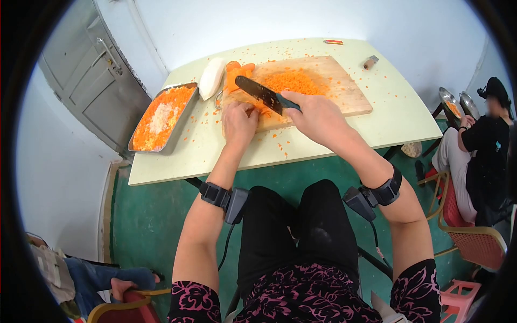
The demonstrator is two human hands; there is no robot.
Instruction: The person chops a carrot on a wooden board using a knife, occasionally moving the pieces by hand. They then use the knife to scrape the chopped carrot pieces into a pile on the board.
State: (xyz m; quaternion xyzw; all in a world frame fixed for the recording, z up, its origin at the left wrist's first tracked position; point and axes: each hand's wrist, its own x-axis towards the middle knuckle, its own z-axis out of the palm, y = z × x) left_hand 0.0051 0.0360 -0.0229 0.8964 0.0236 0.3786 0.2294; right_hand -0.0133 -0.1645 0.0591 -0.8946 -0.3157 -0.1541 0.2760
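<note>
My right hand (319,116) grips the dark handle of a kitchen knife (261,94), its blade slanting up to the left above the cutting board (353,99). Beside the blade, my left hand (239,124) rests at the board's near left with curled fingers against carrot (263,111), mostly hidden by the fingers and knife. Finely chopped carrot (293,82) is heaped behind the knife. Several larger carrot pieces (232,69) lie at the board's far left corner. Left of the board is a peeled white radish (211,79).
A metal tray (184,118) of chopped carrot and white bits stands at the table's (226,168) left. A small wooden-handled tool (370,62) and a red strip-like object (334,42) lie at the back right. Another person (479,145) sits right; one sits lower left (81,274).
</note>
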